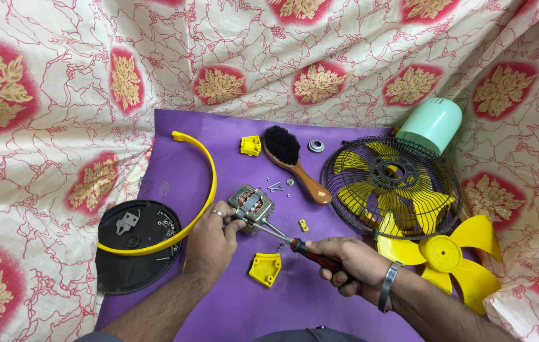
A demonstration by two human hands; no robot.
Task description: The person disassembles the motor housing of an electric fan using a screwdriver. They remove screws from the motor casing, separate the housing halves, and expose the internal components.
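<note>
**Hands on a small motor, mid-mat**

At the far left of the purple mat (pixel 231 133) lies a black round plate (pixel 131 253) with small metal bits on it, and a yellow curved band (pixel 201 190) arcs across its edge. Next, the left hand (pixel 213 239) clenches the small motor (pixel 251 206), which sits near the middle of the mat. Below it lies a yellow bracket (pixel 265 268). Behind the motor rests a wooden brush (pixel 293 161) with black bristles. The right hand (pixel 351 261) grasps a screwdriver (pixel 301 247) by its red and black handle, its tip at the motor. Further right stand a black fan cage (pixel 391 187), a mint green housing (pixel 432 124) and a loose yellow fan blade (pixel 448 256).
</note>
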